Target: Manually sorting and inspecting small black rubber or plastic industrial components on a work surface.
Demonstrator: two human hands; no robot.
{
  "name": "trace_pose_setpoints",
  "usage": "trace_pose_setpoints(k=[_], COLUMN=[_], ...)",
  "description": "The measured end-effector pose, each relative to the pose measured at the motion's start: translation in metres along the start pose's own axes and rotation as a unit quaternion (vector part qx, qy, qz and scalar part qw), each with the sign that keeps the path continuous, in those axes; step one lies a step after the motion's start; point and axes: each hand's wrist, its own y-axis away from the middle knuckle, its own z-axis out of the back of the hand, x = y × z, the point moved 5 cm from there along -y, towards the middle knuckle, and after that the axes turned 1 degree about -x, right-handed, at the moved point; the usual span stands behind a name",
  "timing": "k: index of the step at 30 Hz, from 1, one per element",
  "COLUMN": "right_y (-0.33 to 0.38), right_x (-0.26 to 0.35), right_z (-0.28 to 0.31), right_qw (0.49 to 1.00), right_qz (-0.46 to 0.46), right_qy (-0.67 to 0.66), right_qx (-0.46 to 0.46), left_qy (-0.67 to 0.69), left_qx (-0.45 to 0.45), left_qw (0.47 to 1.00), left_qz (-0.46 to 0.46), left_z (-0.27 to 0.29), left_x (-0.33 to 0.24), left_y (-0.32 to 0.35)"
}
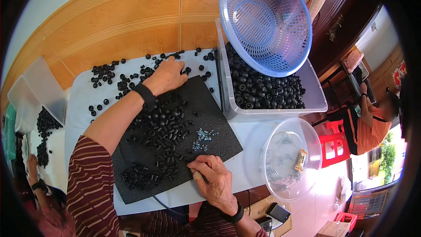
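Observation:
My left hand reaches over the table's far side, its fingers bent down among loose round black plastic parts; its fingertips are partly hidden, and I cannot make out what they hold. Closer to me, my right hand rests at the near edge of a black textured mat, thumb and forefinger pinched together. Whatever is between them is too small to name. Beside that hand lies a little cluster of clear, shiny pieces. Many small black plastic parts, some round and some spool-shaped, cover the mat's middle and left.
A clear bin full of black parts stands back right, with a blue perforated basket tilted over it. Right of the mat is a clear round tub holding a wrapped packet. Other people sit at left and far right.

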Motion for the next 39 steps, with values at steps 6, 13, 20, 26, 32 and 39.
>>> trace_pose_setpoints(k=[6, 13, 20, 26, 32, 39], right_y=[0.001, 0.002, -0.001, 0.001, 0.002, 0.004], right_x=[0.003, -0.003, 0.004, 0.000, 0.000, -0.002], right_z=[-0.002, -0.001, -0.004, -0.001, 0.000, 0.001], right_qw=[1.000, 1.000, 1.000, 1.000, 1.000, 1.000], right_qz=[0.013, 0.002, -0.002, -0.008, 0.012, 0.011], right_qy=[0.001, 0.003, -0.006, -0.002, -0.001, 0.007], right_qx=[-0.010, -0.008, 0.004, 0.006, -0.010, -0.013], left_qy=[-0.046, 0.056, -0.056, -0.069, -0.039, -0.035], left_qx=[-0.007, 0.035, -0.129, 0.028, 0.004, 0.040], left_qw=[0.999, 0.997, 0.985, 0.989, 0.996, 0.999], left_qz=[0.014, -0.043, 0.098, 0.130, 0.075, 0.003], left_z=[0.017, 0.019, 0.048, 0.034, 0.034, 0.036], left_x=[-0.022, -0.066, 0.036, 0.054, 0.017, -0.038], left_y=[0.053, 0.093, 0.041, 0.037, 0.066, 0.093])
